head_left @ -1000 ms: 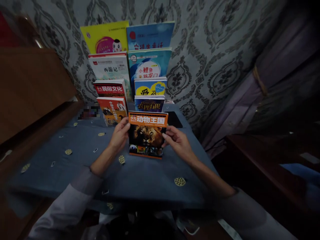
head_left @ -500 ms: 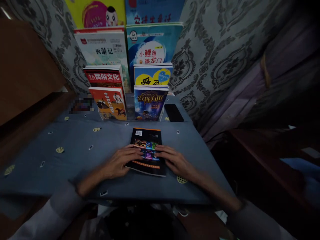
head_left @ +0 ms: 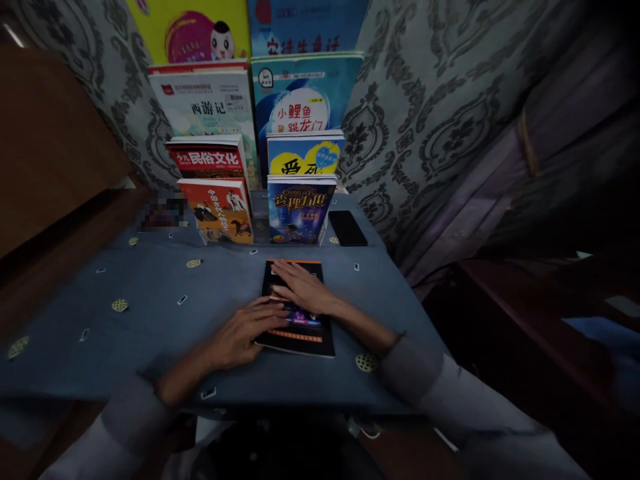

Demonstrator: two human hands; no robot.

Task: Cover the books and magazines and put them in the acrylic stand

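A closed book with a black back cover lies flat near the table's front edge, its cover carrying small coloured pictures and an orange stripe. My left hand rests over the book's left edge, fingers stretched across the cover. My right hand lies flat on the upper part of the cover, fingers pointing to its top left corner and hiding the barcode area. Neither hand grips the book. Just beyond it, a blue book and an orange book stand upright in a clear rack.
Behind them, taller books rise in tiers, among them a red one and a teal one. A black phone lies right of the rack. The blue tablecloth covers the table; a patterned curtain hangs behind.
My right hand has moved from the book's right edge up and left across the cover. My left hand stays about where it was, and the book has barely shifted.
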